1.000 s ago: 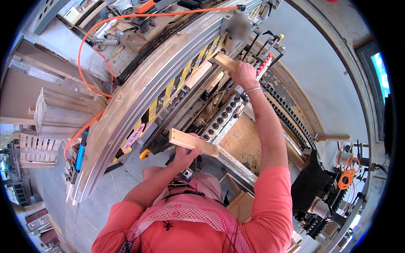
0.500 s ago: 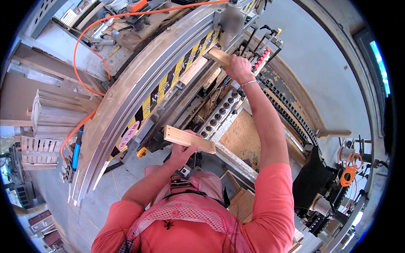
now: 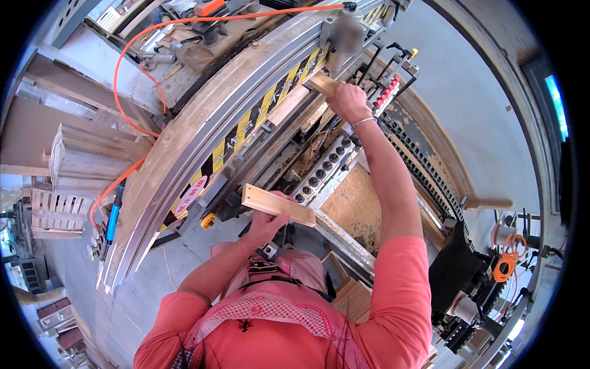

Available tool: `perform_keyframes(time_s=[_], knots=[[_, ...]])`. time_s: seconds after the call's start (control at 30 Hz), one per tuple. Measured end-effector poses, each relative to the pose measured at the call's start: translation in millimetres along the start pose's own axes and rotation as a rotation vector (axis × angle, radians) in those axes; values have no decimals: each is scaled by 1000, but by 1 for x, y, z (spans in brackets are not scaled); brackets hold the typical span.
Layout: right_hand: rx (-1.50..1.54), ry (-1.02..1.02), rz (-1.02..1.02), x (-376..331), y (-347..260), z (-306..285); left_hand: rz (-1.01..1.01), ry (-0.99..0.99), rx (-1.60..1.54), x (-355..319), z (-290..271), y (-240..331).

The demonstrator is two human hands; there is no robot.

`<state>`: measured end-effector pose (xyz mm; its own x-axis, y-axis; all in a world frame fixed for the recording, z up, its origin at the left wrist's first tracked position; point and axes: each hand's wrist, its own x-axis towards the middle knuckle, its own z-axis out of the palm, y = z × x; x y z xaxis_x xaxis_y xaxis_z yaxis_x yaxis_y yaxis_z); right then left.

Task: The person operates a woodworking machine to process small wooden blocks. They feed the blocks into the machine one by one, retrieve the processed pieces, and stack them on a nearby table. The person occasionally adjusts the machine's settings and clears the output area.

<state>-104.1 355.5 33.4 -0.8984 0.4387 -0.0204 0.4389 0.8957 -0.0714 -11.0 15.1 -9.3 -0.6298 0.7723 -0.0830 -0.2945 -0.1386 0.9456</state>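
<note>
My left hand (image 3: 268,222) grips a short pale wooden block (image 3: 276,205) from below, holding it above the near end of a long drilling machine (image 3: 246,135). My right hand (image 3: 347,101) is stretched far forward and closed on a second wooden piece (image 3: 321,83) set against the machine's yellow-and-black striped rail (image 3: 270,114). A row of dark drill heads (image 3: 319,175) lies between the two hands. My right wrist wears a thin bracelet.
An orange hose (image 3: 153,80) loops over the machine's top and left side. Stacked wooden parts (image 3: 80,160) stand on the left. A sawdust-covered board (image 3: 359,206) lies beside my right arm. Orange cable coils (image 3: 507,261) and dark machinery sit at the right.
My right hand has pushed its wooden piece further forward along the rail. My left hand has kept hold of its block, shifting slightly nearer to my body.
</note>
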Motion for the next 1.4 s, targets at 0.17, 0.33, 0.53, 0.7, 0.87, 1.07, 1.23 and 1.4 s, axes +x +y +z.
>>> perform_keyframes(time_s=[0.17, 0.33, 0.53, 0.7, 0.87, 1.07, 1.23, 1.4], knots=[[0, -4, 6, -2, -8, -10, -12, -2, -8, -2, -2, -1], [10, -20, 38, -1, -10, -11, 44, -37, 38, 0, -5, -4], [23, -21, 24, 6, -2, -2, 17, -37, 1, 1, -3, -2], [36, -32, 46, 5, -6, -6, -5, -54, -16, 1, -1, 7], [17, -27, 69, 3, -9, -9, -5, -78, 1, 1, -5, 7], [25, -10, 66, 3, -6, -5, -41, -29, 60, -1, -6, 4], [44, -26, 65, 2, -7, -8, -18, 18, -1, -3, -1, 2], [8, -38, 60, 6, -5, -4, -55, 14, 22, -1, -2, 7]])
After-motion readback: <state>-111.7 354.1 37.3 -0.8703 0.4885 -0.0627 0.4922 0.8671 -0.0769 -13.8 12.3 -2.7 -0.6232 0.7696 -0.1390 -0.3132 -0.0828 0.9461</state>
